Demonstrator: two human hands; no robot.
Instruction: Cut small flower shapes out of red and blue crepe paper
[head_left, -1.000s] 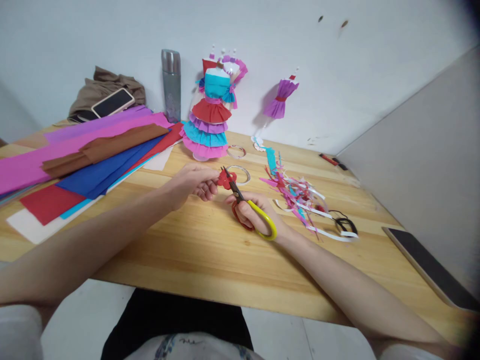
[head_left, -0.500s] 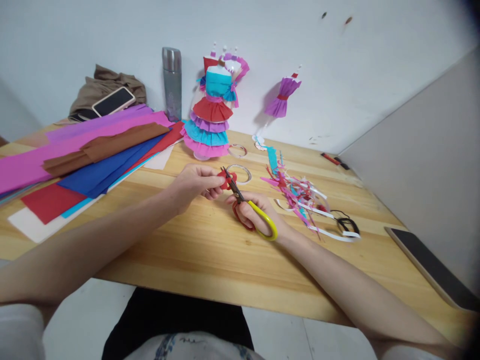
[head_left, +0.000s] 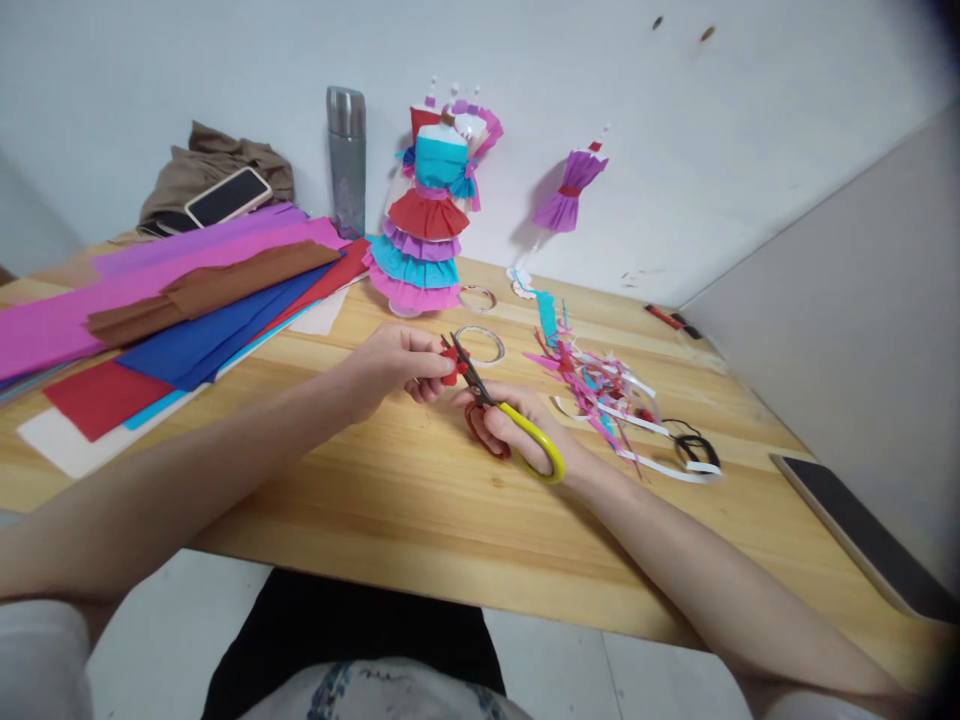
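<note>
Between its fingertips my left hand (head_left: 390, 372) pinches a small piece of red paper (head_left: 454, 372). My right hand (head_left: 517, 425) grips scissors (head_left: 531, 436) with one yellow and one red handle loop. Their dark blades are slightly parted and meet the red paper beside my left fingertips. Just behind the blades a roll of tape (head_left: 491, 345) lies on the wooden table (head_left: 420, 520). Farther back stands a doll form in a tiered paper dress (head_left: 424, 215) of blue, red, purple and pink.
Coloured paper sheets (head_left: 202, 320) spread at the left, near a phone (head_left: 229, 197), brown cloth (head_left: 217, 160) and a steel bottle (head_left: 347, 165). Paper scraps (head_left: 592, 385) lie right of centre. A small purple dress (head_left: 574, 190) leans by the wall; a dark tablet (head_left: 855, 525) lies at right.
The scissors have shifted slightly to the right with my right hand, and the red piece looks more folded or turned. The camera view has moved a little.
</note>
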